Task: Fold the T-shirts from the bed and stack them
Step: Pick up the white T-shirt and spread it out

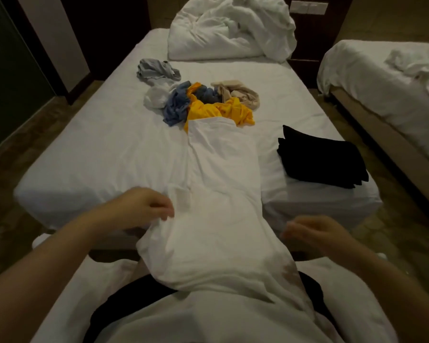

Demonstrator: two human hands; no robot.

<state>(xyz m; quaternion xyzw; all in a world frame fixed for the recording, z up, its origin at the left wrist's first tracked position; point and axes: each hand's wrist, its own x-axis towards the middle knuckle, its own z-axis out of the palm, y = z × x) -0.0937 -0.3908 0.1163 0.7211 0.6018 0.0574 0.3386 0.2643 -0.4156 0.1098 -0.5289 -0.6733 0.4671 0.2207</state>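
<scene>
A twin bedroom: one white-sheeted bed [97,149] ahead of the left hand [146,206], a second bed [372,85] well beyond the right hand [315,233].

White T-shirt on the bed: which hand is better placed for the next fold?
Left, probably. The left hand pinches the white T-shirt at its left edge, so it could carry that side over. The right hand hovers off the right edge, blurred, holding nothing.

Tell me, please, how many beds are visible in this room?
2. One bed lies directly ahead, carrying the clothes; the second bed stands at the right, partly cut off. More may be out of view.
</scene>
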